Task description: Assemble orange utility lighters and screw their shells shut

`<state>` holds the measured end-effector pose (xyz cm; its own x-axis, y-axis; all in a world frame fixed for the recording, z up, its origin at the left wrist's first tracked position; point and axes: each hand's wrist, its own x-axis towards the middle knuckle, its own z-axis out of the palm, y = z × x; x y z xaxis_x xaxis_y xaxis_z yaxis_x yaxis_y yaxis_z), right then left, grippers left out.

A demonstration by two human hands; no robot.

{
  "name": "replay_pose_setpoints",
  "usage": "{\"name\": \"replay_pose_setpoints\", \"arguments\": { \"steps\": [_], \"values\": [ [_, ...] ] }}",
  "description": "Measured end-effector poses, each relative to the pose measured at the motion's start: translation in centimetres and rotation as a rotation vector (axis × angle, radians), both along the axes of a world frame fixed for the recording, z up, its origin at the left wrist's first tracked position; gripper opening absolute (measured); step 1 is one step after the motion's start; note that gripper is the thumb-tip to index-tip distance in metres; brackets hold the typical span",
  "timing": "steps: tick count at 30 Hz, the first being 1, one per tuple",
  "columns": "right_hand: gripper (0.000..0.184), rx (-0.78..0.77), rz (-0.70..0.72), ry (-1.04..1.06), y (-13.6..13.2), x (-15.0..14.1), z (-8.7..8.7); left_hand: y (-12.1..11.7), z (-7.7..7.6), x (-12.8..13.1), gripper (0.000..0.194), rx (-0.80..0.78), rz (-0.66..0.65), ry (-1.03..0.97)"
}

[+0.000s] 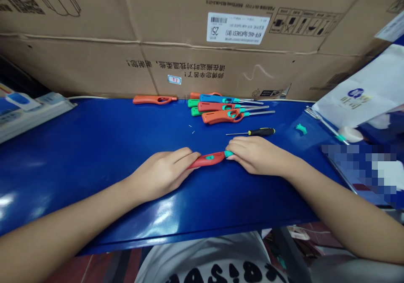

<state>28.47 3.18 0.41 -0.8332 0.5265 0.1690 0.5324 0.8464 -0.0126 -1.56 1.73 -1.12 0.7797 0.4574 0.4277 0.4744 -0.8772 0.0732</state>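
Screwdriver (pixel 261 132) lies beyond the right hand (pixel 252 153), which pinches a teal tip (pixel 228 153); left hand (pixel 168 170) grips the red handle (pixel 217 159). Keep these aligned.

A whitish-grey shirt (pixel 202 251) shows at the near edge, its cloth lightly creased. Thick, rounded black lettering (pixel 234 273) runs across it, partly cut off below. The left forearm (pixel 85 215) and right forearm (pixel 331 194) are bare, like the slim-fingered left hand (pixel 170 169) and right hand (pixel 255 154).

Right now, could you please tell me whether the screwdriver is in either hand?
No, the screwdriver lies on the blue table, just beyond the right hand.
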Motion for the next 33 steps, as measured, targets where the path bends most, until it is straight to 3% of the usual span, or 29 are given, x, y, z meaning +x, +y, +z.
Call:
{"name": "replay_pose_setpoints", "arguments": {
  "steps": [2, 9, 20, 27, 33],
  "values": [
    [0.028, 0.041, 0.027, 0.029, 0.0, -0.1, -0.4, -0.1, -0.1, 0.0, 0.026, -0.026, -0.004, -0.010],
    [0.026, 0.199, 0.066, 0.137, -0.2, -0.4, -0.7, -0.2, 0.4, 0.4, 0.016, -0.377, -0.004, -0.151],
    [0.028, 0.135, -0.015, 0.076, -0.7, -0.5, -0.1, -0.5, -0.2, 0.1, 0.027, -0.015, 0.021, -0.108],
    [0.023, -0.093, -0.049, 0.092, -0.4, -0.7, -0.3, -0.3, -0.2, 1.2, 0.029, -0.160, 0.058, -0.122],
    [0.030, -0.146, -0.098, 0.106, -0.5, -0.7, 0.0, -0.3, 0.4, 1.1, 0.037, -0.250, 0.102, -0.263]
  ]
}}
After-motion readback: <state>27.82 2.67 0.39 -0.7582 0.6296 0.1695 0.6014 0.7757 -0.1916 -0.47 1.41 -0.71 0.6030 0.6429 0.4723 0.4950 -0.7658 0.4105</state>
